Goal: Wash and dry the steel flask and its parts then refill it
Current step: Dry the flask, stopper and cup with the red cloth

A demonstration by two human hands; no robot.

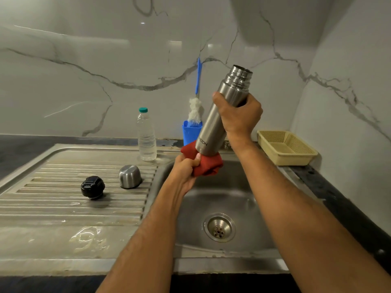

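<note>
Head view: marble-patterned wall [84, 60] is backing a steel sink [222, 199] and ribbed drainboard [63, 204]. The flask [220, 115] is tilting over the basin, open mouth pointing up-right; lettering partly reads "LTON". Right hand [239, 115] is gripping its upper body. Left hand [187, 166] is pinching a red cloth [208, 166] against its base.

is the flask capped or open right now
Open. The flask shows its bare threaded mouth at the top; the black stopper and steel cup sit apart on the drainboard.
</note>
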